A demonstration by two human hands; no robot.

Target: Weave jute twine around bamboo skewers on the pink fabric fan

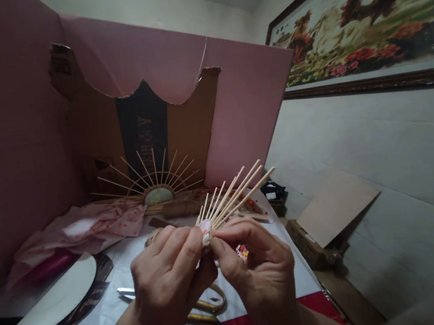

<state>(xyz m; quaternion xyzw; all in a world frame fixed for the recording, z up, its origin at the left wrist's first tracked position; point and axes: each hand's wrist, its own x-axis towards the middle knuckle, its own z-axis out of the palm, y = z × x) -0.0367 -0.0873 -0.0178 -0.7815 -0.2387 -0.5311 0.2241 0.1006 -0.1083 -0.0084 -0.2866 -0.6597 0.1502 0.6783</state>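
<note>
In the head view, a fan-like piece with several thin wooden sticks spreads up and to the right from between my two hands. My left hand is closed round its base, where a bit of pale material with a pink mark shows. My right hand pinches the base's edge with thumb and forefinger. The far side of the base is hidden by my fingers. Below my hands lie scissors with gold-coloured handles, their blade tip showing left of my left wrist.
A half-round stick piece stands at the back, before cut cardboard. Pink patterned cloth, a white half disc and a twine roll lie on the white-covered table. Boxes stand right of it.
</note>
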